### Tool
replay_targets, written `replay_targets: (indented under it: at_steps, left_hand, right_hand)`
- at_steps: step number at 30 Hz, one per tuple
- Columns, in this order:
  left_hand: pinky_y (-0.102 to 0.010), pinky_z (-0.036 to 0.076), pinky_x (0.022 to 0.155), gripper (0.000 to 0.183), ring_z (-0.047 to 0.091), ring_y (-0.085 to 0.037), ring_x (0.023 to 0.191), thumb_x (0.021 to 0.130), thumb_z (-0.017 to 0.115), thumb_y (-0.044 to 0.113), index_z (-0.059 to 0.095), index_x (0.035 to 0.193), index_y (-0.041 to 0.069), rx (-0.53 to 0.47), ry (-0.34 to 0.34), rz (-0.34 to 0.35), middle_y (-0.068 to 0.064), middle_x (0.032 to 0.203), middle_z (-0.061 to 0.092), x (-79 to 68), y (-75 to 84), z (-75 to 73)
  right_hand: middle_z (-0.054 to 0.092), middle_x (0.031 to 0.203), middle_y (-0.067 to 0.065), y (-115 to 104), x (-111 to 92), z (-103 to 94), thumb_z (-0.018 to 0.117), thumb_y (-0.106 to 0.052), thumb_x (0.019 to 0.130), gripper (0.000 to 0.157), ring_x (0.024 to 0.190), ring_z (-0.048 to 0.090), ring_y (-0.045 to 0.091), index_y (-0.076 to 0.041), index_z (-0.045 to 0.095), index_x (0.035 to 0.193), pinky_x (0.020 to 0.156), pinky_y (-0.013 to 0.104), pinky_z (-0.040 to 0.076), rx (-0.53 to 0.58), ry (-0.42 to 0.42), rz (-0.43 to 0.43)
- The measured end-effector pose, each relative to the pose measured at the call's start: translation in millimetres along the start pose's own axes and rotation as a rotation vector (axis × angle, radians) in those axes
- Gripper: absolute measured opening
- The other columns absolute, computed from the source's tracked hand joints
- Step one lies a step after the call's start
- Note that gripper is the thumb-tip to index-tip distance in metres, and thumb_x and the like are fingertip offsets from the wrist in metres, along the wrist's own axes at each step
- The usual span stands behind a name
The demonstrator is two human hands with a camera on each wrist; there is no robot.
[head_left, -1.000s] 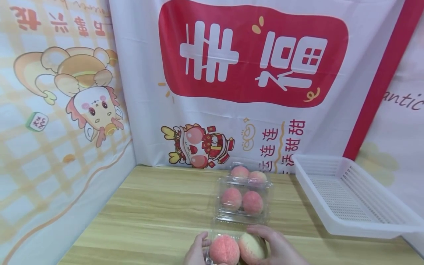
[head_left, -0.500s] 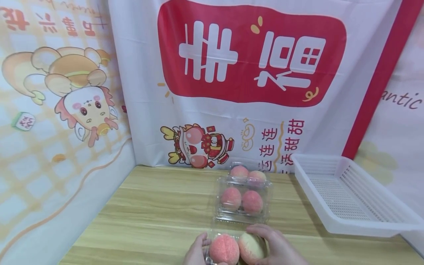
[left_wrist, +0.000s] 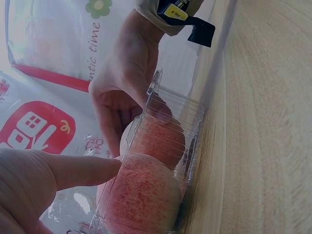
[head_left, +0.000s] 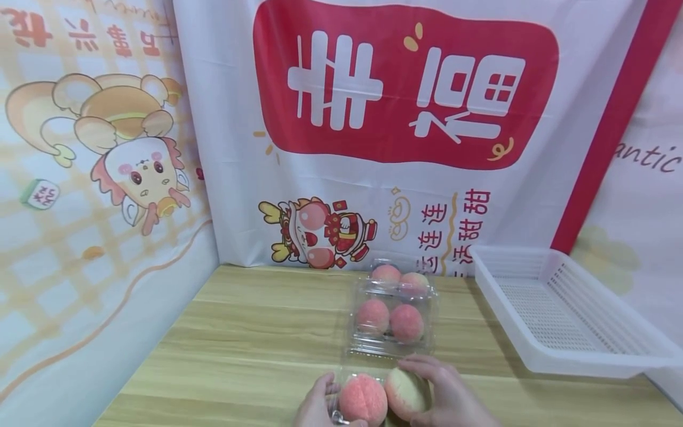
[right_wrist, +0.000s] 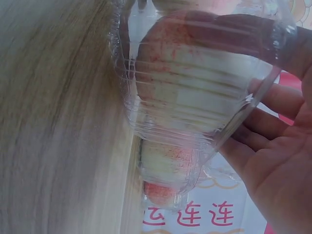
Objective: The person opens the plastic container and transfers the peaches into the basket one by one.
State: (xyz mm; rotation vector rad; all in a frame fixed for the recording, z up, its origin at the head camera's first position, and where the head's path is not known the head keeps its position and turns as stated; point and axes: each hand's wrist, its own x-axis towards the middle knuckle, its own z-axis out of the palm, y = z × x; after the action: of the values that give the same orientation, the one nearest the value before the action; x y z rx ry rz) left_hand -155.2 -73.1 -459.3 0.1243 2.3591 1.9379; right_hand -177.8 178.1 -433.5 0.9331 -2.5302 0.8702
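What I judge any move turns on is the pale peach (head_left: 409,394): it sits at the right end of the clear box (left_wrist: 187,112), near on the wooden table (head_left: 240,344). From the right hand (head_left: 456,397), the nearer one, it lies just left, in the curve of the grip, fingers to its far side and thumb to its near side, parted about its width. The pink peach (head_left: 363,396) is beside it, with the left hand (head_left: 316,406) at that end. Both are round, giving me no long axis; the pair runs left to right. The left thumb reaches straight onto the pink peach; whether the other fingers grip I cannot tell. My head view gives the second box (head_left: 368,343) farther off and the white basket (head_left: 581,369) on the right; only the right wrist view shows me the right thumb through the ribbed wall.
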Motion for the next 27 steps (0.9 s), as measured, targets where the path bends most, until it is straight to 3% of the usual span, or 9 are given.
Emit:
replay_targets:
  at_steps: [6, 12, 20, 27]
  left_hand:
    - [-0.062, 0.047, 0.090, 0.097, 0.059, -0.045, 0.107, 0.065, 0.091, 0.008, 0.032, 0.136, -0.021, 0.039, 0.006, 0.004, -0.030, 0.122, 0.055, 0.1, 0.9, -0.3]
    - [-0.059, 0.047, 0.091, 0.097, 0.056, -0.049, 0.111, 0.069, 0.087, 0.004, 0.025, 0.138, -0.024, -0.014, -0.038, 0.000, -0.037, 0.127, 0.050, 0.0, 1.2, -2.3]
    - [-0.065, 0.043, 0.092, 0.100, 0.059, -0.047, 0.107, 0.066, 0.088, 0.001, 0.026, 0.141, -0.021, 0.031, -0.070, 0.019, -0.035, 0.130, 0.049, 1.3, -1.6, -6.4]
    - [-0.065, 0.044, 0.091, 0.096, 0.061, -0.047, 0.102, 0.063, 0.081, -0.011, 0.027, 0.142, -0.019, 0.054, -0.139, 0.047, -0.036, 0.126, 0.051, 6.3, -10.5, -12.1]
  right_hand:
    - [0.063, 0.124, 0.002, -0.9, 0.5, -2.8, 0.091, -0.007, 0.046, 0.081, 0.111, 0.059, 0.026, -0.011, 0.067, 0.123, 0.090, 0.053, 0.051, 0.004, -0.002, 0.002]
    - [0.062, 0.126, 0.002, -1.8, -0.3, -4.1, 0.091, -0.007, 0.047, 0.081, 0.113, 0.058, 0.028, -0.010, 0.066, 0.124, 0.090, 0.057, 0.049, 0.003, -0.013, 0.014]
    - [0.062, 0.128, 0.005, -0.7, -0.8, -5.9, 0.094, -0.016, 0.053, 0.078, 0.115, 0.057, 0.029, -0.006, 0.066, 0.125, 0.093, 0.053, 0.049, 0.056, -0.010, 0.086]
    - [0.064, 0.125, 0.006, 4.1, -3.4, -5.3, 0.095, -0.017, 0.050, 0.079, 0.113, 0.058, 0.029, -0.006, 0.067, 0.123, 0.092, 0.051, 0.050, 0.029, 0.005, 0.055]
